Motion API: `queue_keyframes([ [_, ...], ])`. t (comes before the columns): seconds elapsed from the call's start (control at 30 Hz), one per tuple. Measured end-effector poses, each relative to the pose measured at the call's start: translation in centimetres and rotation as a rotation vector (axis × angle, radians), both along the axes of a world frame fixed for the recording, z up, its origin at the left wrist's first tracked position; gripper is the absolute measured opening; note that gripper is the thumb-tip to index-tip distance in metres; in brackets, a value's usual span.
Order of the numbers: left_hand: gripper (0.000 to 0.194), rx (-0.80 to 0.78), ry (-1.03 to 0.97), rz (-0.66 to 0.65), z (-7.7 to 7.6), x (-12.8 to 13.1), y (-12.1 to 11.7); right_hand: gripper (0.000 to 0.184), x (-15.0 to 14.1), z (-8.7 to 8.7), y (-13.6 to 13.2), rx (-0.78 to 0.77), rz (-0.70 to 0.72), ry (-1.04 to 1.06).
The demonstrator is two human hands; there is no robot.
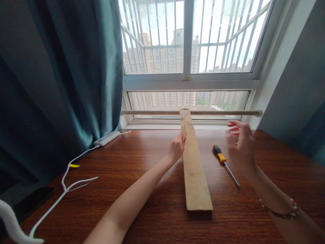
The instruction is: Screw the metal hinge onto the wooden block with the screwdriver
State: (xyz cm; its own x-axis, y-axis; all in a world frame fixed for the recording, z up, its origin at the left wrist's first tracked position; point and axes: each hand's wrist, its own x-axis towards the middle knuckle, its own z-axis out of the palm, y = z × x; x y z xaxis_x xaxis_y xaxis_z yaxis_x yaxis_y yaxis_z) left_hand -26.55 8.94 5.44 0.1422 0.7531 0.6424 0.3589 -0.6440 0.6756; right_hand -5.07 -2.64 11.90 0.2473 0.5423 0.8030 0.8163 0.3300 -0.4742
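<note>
Left hand point(177, 147): pinches a small wood piece point(183, 130) against the left edge of a long wooden plank point(194, 166).
Right hand point(240, 144): fingers spread, holding nothing, raised above the table to the right of the pinch.
Plank: lies lengthwise on the dark wooden table point(142, 189), far end propped on a rail point(157, 112) beyond the pinch.
Screwdriver point(224, 163): flat on the table between plank and right hand.
Risk: propped only at its far end, the plank could probably slide sideways if the pinch pushes on it.
Left of the pinch: white cables point(64, 184), curtain point(63, 74).
</note>
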Motion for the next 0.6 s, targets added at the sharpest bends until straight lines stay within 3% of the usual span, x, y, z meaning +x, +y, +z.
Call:
queue_keyframes([
  [0.17, 0.033, -0.207, -0.378, -0.018, -1.8, -0.7, 0.3, 0.042, 1.3, -4.8, 5.9, -0.771, -0.257, -0.329],
  [0.23, 0.036, -0.287, -0.520, -0.064, -2.4, -0.6, 0.5, 0.050, 2.1, -6.8, 6.9, -0.955, -0.272, -0.373],
  [0.37, 0.036, -0.456, -0.739, -0.153, -2.8, -0.1, 0.8, 0.041, 3.6, -8.7, 7.6, -1.024, -0.268, -0.285],
  [0.6, 0.014, -0.679, -1.020, -0.108, -2.5, 0.0, 1.1, 0.010, 5.0, -9.2, 8.5, -0.987, -0.269, -0.176],
])
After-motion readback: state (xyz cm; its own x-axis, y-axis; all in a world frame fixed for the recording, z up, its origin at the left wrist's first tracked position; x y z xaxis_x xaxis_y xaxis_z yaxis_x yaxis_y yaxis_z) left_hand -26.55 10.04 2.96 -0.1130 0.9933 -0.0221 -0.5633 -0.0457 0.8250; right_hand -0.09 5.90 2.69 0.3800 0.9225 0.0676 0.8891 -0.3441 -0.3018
